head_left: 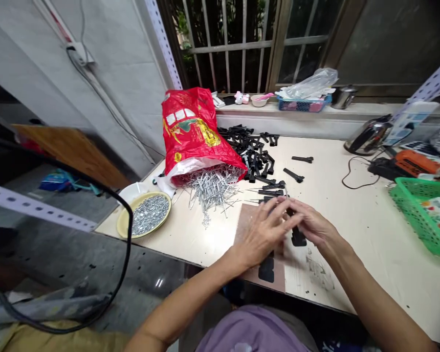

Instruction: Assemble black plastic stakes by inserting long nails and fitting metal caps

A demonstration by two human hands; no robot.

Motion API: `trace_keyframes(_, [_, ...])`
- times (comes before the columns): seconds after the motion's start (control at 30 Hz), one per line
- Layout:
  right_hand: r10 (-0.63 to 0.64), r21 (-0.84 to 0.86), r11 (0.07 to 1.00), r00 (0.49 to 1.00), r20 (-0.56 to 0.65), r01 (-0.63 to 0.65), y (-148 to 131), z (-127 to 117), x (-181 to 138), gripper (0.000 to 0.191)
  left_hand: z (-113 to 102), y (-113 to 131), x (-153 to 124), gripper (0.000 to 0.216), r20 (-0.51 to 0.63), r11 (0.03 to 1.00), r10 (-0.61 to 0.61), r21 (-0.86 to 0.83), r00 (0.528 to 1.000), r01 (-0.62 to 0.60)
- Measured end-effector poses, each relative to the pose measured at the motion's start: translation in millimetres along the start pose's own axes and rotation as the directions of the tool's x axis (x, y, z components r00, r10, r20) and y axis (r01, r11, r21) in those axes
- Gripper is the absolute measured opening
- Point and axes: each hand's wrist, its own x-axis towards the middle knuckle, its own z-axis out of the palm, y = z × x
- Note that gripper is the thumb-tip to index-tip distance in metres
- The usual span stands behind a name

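Left hand: I see the left hand (266, 235) reaching in, palm down, fingers bent and pointing at the other hand; I can't tell if its grip is open or closed.
Right hand: the right hand (317, 227) comes in from its own side, wrist bent inward, its grip closed on one black plastic piece (298, 237).
Black plastic piece: between the two hands, over the worktop (359, 244), partly hidden by fingers.
Brown board: one brown board (246, 219) under the left hand, with one flat black part (266, 270) near its front edge.
Loose black pieces: two loose black pieces (302, 159), lying apart past the hands.
Black heap: one black heap (254, 159), too jumbled to count.
Red bag: one red bag (188, 127), silver pins (214, 188) spilling out, too many to count.
Yellow bowl: one yellow bowl (122, 226), full of tiny silver bits (150, 215).
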Motion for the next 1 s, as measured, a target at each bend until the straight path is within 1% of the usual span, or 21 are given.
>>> trace_keyframes(0.03, [0.034, 0.014, 0.999, 0.999, 0.018, -0.034, -1.3, 1.1, -1.4, 0.032, -8.0, -7.7, -16.8, 0.044, -0.032, 0.997, -0.077, 0.023, 0.996, 0.078])
trace_keyframes(0.07, [0.054, 0.016, 0.998, 0.998, 0.019, -0.054, -1.7, 2.2, -2.9, 0.037, -17.3, -17.8, -34.7, 0.042, -0.087, 0.982, -0.175, 0.049, 0.981, 0.180])
trace_keyframes(0.1, [0.054, -0.003, 0.999, 0.999, -0.002, -0.054, -1.1, 3.5, -4.5, 0.040, -27.5, -29.6, -53.4, 0.037, -0.171, 0.941, -0.309, 0.087, 0.936, 0.326])
trace_keyframes(0.13, [0.040, -0.046, 0.998, 0.999, -0.028, -0.041, 0.4, 5.1, -6.6, 0.043, -38.3, -42.4, -72.2, 0.031, -0.225, 0.884, -0.416, 0.130, 0.881, 0.450])
trace_keyframes(0.17, [0.022, -0.108, 0.994, 0.999, -0.042, -0.027, 2.6, 7.2, -9.0, 0.044, -49.0, -55.3, -90.4, 0.027, -0.272, 0.818, -0.496, 0.173, 0.825, 0.549])
trace_keyframes(0.2, [-0.002, -0.188, 0.982, 0.999, -0.048, -0.007, 5.1, 9.8, -11.8, 0.044, -59.0, -67.5, -107.3, 0.025, -0.293, 0.764, -0.548, 0.207, 0.784, 0.611])
trace_keyframes(0.23, [-0.038, -0.275, 0.961, 0.998, -0.051, 0.022, 7.6, 12.8, -14.8, 0.042, -67.9, -78.4, -122.2, 0.024, -0.294, 0.733, -0.576, 0.227, 0.763, 0.641])
trace_keyframes(0.3, [-0.117, -0.431, 0.898, 0.992, -0.047, 0.085, 12.3, 19.6, -21.3, 0.039, -80.7, -95.0, -144.9, 0.022, -0.258, 0.712, -0.616, 0.224, 0.745, 0.666])
trace_keyframes(0.33, [-0.148, -0.483, 0.869, 0.988, -0.047, 0.107, 14.2, 23.1, -24.4, 0.039, -84.3, -100.8, -152.4, 0.022, -0.229, 0.715, -0.627, 0.209, 0.744, 0.667])
trace_keyframes(0.4, [-0.176, -0.526, 0.842, 0.982, -0.061, 0.118, 17.2, 29.4, -30.4, 0.042, -87.1, -108.7, -160.6, 0.023, -0.174, 0.728, -0.642, 0.168, 0.747, 0.664])
trace_keyframes(0.47, [-0.174, -0.539, 0.836, 0.981, -0.091, 0.098, 19.9, 34.3, -36.3, 0.044, -86.1, -114.5, -162.3, 0.025, -0.131, 0.740, -0.644, 0.143, 0.754, 0.657])
trace_keyframes(0.53, [-0.200, -0.555, 0.826, 0.972, -0.126, 0.098, 23.8, 37.0, -42.5, 0.043, -83.7, -119.8, -160.9, 0.025, -0.089, 0.749, -0.641, 0.148, 0.762, 0.646])
trace_keyframes(0.7, [-0.231, -0.597, 0.799, 0.953, -0.196, 0.071, 37.8, 37.6, -61.5, 0.037, -80.7, -129.1, -157.9, 0.022, 0.000, 0.773, -0.596, 0.272, 0.803, 0.574])
trace_keyframes(0.8, [-0.257, -0.668, 0.741, 0.949, -0.186, 0.070, 39.0, 38.0, -71.9, 0.031, -81.6, -130.8, -157.1, 0.022, 0.022, 0.792, -0.556, 0.318, 0.831, 0.521])
trace_keyframes(0.87, [-0.329, -0.728, 0.673, 0.934, -0.141, 0.127, 33.9, 40.9, -76.3, 0.027, -82.5, -130.1, -154.9, 0.021, -0.004, 0.797, -0.559, 0.275, 0.829, 0.538])
trace_keyframes(0.9, [-0.372, -0.753, 0.636, 0.922, -0.108, 0.168, 30.1, 43.9, -77.5, 0.024, -82.9, -128.6, -152.9, 0.019, -0.034, 0.792, -0.580, 0.210, 0.814, 0.573])
trace_keyframes(0.93, [-0.411, -0.771, 0.600, 0.909, -0.069, 0.213, 25.8, 48.1, -78.2, 0.022, -83.1, -125.9, -150.0, 0.016, -0.065, 0.772, -0.623, 0.104, 0.779, 0.626])
trace_keyframes(0.97, [-0.443, -0.779, 0.570, 0.896, -0.025, 0.260, 21.5, 53.6, -78.4, 0.020, -83.0, -121.6, -146.1, 0.015, -0.083, 0.725, -0.688, -0.048, 0.721, 0.687])
trace_keyframes(1.0, [-0.464, -0.777, 0.548, 0.885, 0.025, 0.310, 17.4, 60.4, -78.3, 0.019, -82.4, -115.5, -141.0, 0.016, -0.064, 0.637, -0.764, -0.239, 0.642, 0.733])
